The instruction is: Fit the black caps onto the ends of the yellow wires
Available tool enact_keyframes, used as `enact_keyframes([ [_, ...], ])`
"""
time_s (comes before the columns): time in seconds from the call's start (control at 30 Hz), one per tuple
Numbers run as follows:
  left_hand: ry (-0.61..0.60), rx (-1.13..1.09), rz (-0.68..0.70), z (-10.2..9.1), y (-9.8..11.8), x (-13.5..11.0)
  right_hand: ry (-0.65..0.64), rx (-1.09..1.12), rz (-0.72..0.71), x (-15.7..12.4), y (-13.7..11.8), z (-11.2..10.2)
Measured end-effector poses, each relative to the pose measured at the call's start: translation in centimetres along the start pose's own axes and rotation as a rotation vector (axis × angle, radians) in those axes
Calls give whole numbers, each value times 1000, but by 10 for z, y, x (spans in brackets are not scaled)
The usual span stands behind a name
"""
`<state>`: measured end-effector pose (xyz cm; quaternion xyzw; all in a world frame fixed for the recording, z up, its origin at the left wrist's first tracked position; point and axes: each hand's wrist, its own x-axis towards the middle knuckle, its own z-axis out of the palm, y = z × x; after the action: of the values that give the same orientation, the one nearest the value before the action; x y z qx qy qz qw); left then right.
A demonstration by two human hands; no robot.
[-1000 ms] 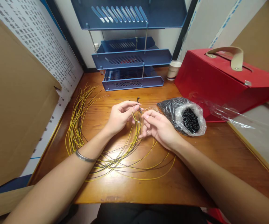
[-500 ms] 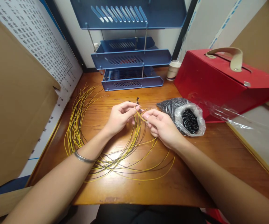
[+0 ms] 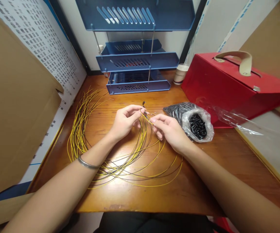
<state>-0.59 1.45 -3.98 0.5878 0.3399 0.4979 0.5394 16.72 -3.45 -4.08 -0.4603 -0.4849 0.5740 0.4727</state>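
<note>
My left hand [image 3: 129, 119] pinches a yellow wire near its end, thumb against forefinger, above the middle of the table. Close on its right, my right hand [image 3: 169, 129] grips the same yellow wire [image 3: 146, 117] between thumb and fingertips. Below the hands, a bundle of yellow and dark wires [image 3: 140, 142] curves down toward the table's front and loops around to the left. A small black piece [image 3: 144, 103] sticks up just beyond my left fingertips. What lies right under the fingertips is too small to make out.
More coiled wire [image 3: 78, 129] lies at the left. To the right sits a clear plastic bag [image 3: 210, 134] of small black tubular pieces. Behind it are a red box [image 3: 217, 84] with a handle and a paper cup [image 3: 180, 74]. A blue tray rack [image 3: 137, 61] stands at the back.
My right hand has shifted very slightly to the right, and the yellow wire between my hands looks straighter. My left hand stays nearly in place.
</note>
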Motion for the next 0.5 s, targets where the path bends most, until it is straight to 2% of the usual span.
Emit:
enact_keyframes([
  [0.13,-2,-8,-5,-1,1,0,-12,-18,-17,-1,-1,-1],
  [0.3,-83,19,-23,-1,2,-2,-28,0,6,-4,-9,-2],
  [0.5,-130,10,-15,-1,2,-2,-20,6,-56,-3,-9,-1],
])
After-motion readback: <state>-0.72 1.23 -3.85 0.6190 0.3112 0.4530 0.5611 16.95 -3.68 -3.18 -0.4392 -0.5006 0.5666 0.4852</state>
